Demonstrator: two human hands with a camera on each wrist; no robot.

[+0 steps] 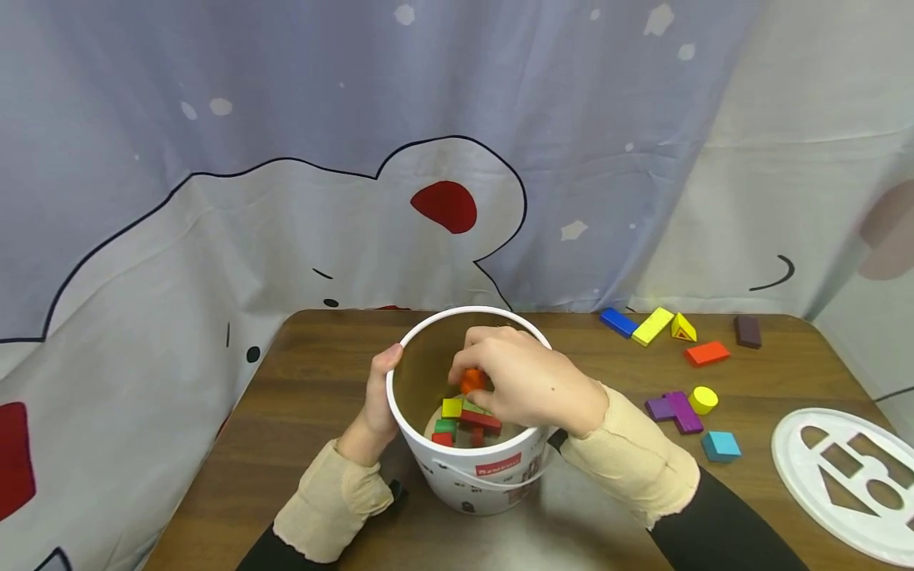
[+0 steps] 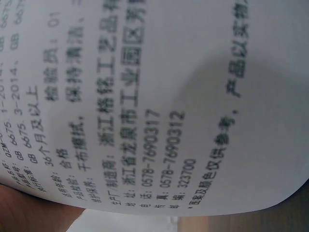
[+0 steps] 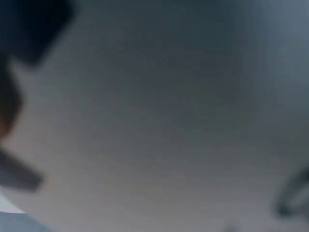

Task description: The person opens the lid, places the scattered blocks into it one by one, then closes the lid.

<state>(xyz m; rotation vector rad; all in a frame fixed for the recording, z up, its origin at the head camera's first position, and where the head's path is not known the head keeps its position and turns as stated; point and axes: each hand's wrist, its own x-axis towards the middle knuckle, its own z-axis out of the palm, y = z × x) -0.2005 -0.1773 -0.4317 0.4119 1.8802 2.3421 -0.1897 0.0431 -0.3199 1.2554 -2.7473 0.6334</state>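
A white bucket with a printed side stands on the table, tilted a little toward me. My left hand grips its left rim, thumb at the top edge; the left wrist view shows the bucket's printed wall up close. My right hand reaches over the right rim into the bucket, its curled fingers around an orange block, partly hidden. Below it lie several blocks, among them a yellow block, a red block and a green block. The right wrist view is blurred.
On the wooden table, at the right, lie a blue block, a yellow cylinder, a purple block, a light blue block and several others. A white lid with shaped holes lies at the right edge. A curtain hangs behind.
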